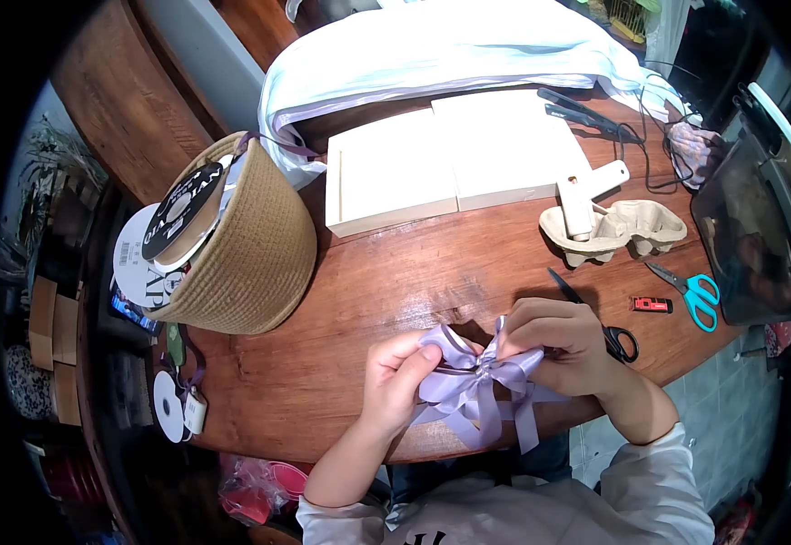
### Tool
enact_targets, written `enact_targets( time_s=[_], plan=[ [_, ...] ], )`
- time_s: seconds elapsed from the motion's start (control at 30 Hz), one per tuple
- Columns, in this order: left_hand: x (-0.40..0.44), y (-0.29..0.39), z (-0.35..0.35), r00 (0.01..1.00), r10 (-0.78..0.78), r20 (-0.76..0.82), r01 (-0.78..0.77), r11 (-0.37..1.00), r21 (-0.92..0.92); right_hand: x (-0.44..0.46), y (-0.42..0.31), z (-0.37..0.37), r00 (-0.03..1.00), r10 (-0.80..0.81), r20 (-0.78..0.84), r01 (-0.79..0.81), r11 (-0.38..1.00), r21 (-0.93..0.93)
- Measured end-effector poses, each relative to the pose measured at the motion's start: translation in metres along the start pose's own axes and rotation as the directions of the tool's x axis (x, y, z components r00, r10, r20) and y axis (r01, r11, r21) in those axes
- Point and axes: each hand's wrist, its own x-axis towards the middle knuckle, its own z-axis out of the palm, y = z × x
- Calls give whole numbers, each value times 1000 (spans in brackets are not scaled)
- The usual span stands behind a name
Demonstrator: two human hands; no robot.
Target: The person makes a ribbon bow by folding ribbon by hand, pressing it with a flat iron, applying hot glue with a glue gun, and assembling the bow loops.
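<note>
A lavender ribbon bow [479,381] with several loops and hanging tails is held above the table's near edge. My left hand [397,377] pinches a loop on the bow's left side between thumb and fingers. On the other side, my right hand [563,345] has its fingers closed on the ribbon near the knot; its fingertips are partly hidden. Black-handled scissors [621,343] lie just beyond my right hand, partly covered by it.
A woven basket [259,245] holding ribbon spools stands at left. White boxes [395,168] lie at the back. At right are a cardboard tray [654,227] with a glue gun [577,213], teal scissors [702,295], a red lighter [651,304] and a dark bin [750,227].
</note>
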Motion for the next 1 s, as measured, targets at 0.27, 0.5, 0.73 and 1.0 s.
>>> enact_targets(
  time_s=[0.27, 0.5, 0.73, 1.0],
  plan=[
    [0, 0, 1, 1000, 11, 7, -11, 1000, 15, 0, 0, -1, 1000, 19, 21, -18, 999, -30],
    [2, -9, 0, 994, 100, 44, -93, 985, -142, 1, 1, 1, 998, 52, -35, -54, 996, -71],
    [4, -12, 11, 995, 103, 3, -103, 995, 7, 3, 0, 6, 972, 219, -80, -230, 961, -154],
    [5, -9, 18, 989, 45, -143, -33, 996, 86, 5, 8, 10, 988, 122, -99, -139, 971, -192]
  ],
)
